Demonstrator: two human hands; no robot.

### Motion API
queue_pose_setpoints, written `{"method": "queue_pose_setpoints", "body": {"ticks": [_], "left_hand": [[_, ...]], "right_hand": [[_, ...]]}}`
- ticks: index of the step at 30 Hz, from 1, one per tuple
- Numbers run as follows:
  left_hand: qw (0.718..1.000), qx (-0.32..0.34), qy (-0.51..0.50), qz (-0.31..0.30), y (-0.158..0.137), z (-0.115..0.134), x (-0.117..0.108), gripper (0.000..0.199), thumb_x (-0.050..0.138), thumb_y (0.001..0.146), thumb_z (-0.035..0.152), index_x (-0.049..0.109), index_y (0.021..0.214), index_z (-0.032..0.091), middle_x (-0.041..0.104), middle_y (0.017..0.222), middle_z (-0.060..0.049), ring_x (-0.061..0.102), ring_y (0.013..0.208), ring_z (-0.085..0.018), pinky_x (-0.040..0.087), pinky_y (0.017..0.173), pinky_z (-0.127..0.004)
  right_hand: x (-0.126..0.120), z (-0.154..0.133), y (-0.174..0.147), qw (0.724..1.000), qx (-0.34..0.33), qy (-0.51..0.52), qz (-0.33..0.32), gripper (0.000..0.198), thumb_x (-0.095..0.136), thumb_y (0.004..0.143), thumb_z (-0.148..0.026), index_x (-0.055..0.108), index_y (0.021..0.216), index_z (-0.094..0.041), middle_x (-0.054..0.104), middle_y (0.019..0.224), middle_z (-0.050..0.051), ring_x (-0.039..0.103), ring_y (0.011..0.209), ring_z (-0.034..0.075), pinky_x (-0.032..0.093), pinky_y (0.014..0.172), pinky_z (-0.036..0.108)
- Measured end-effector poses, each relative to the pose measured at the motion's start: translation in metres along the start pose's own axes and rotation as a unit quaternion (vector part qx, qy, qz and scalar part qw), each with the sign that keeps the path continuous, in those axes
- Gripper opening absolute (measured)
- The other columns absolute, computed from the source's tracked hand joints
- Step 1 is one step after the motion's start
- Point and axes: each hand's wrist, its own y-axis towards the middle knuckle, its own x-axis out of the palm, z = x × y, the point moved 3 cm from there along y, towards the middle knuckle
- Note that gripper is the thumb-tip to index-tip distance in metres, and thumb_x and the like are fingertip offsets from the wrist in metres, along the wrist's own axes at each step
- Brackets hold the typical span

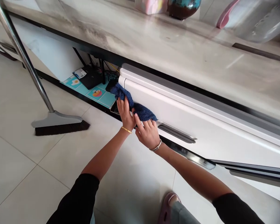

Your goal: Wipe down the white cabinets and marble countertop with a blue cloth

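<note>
Left hand (125, 115) is pressing the cloth (143, 112), its grip impossible to tell; right hand (149, 134) is grasping the right end, both seemingly bracing it against the drawer (224, 127), left of the handle (177, 133). The broom (58, 119) is leaning at left.

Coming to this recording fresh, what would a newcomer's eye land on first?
Probably the dark blue cloth under the left hand and right hand, against the white cabinet front. Next, the broom at the picture's left, bristles down on the pale floor. Then the turquoise patterned lining beyond the left hand, with a flat black device on it.
</note>
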Motion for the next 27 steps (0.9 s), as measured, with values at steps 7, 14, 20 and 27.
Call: {"method": "queue_pose_setpoints", "body": {"ticks": [7,14,20,27], "left_hand": [[0.997,0.056,0.045,0.000,-0.024,-0.018,0.010,0.071,0.028,0.101,0.059,0.058,0.143,0.009,0.065,0.136,-0.020,0.039,0.152,-0.034,0.015,0.131,-0.052],[0.997,0.014,-0.007,-0.079,-0.078,-0.037,0.022,0.062,0.040,0.100,0.049,0.061,0.138,0.005,0.066,0.132,-0.027,0.051,0.141,-0.039,0.027,0.124,-0.061],[0.996,0.050,0.016,-0.067,-0.041,-0.018,-0.001,0.056,0.043,0.101,0.045,0.061,0.138,0.007,0.070,0.127,-0.022,0.053,0.140,-0.037,0.024,0.126,-0.057],[0.988,0.140,0.052,-0.044,0.002,0.002,-0.025,0.052,0.048,0.099,0.041,0.059,0.142,0.015,0.071,0.128,-0.015,0.058,0.133,-0.032,0.020,0.127,-0.051]], "right_hand": [[0.000,-0.002,-0.002,0.998,0.014,0.023,-0.049,0.076,0.046,0.100,-0.025,0.013,0.168,-0.017,0.065,0.108,0.014,0.055,0.100,0.030,0.043,0.086,0.042],[-0.006,0.005,-0.013,0.976,-0.067,0.005,-0.207,0.076,0.047,0.097,-0.016,0.017,0.167,-0.012,0.063,0.130,0.021,0.054,0.116,0.035,0.045,0.094,0.048],[-0.026,0.003,-0.012,0.982,-0.037,-0.003,-0.183,0.077,0.050,0.098,-0.019,0.015,0.166,-0.008,0.064,0.123,0.020,0.055,0.114,0.034,0.047,0.094,0.048],[-0.024,-0.012,-0.002,0.992,0.024,0.036,-0.117,0.087,0.052,0.099,-0.028,0.001,0.166,-0.005,0.065,0.117,0.021,0.057,0.104,0.034,0.050,0.090,0.050]]}}
